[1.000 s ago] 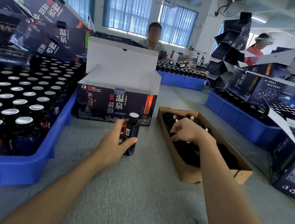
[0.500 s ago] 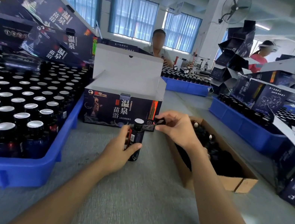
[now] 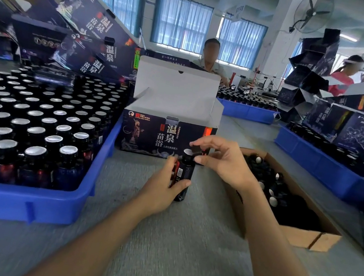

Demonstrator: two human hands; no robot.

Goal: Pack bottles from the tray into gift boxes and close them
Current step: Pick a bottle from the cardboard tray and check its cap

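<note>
Right grip (image 3: 223, 162) has come over from the cardboard box (image 3: 300, 234), pinching a black cap (image 3: 196, 150) just above the bottle (image 3: 183, 174), which left grip (image 3: 162, 190) clasps upright before the open gift box (image 3: 152, 137); capping next, I judge, then boxing.

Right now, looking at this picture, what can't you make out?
Head view only.
Inside of the gift box: hidden by its front wall; bottles inside cannot be told.
Label of the bottle: partly covered by the left hand, blurred.
The small dark piece pinched by the right hand: too small to identify.
The blue tray: cut off at the left edge.
</note>
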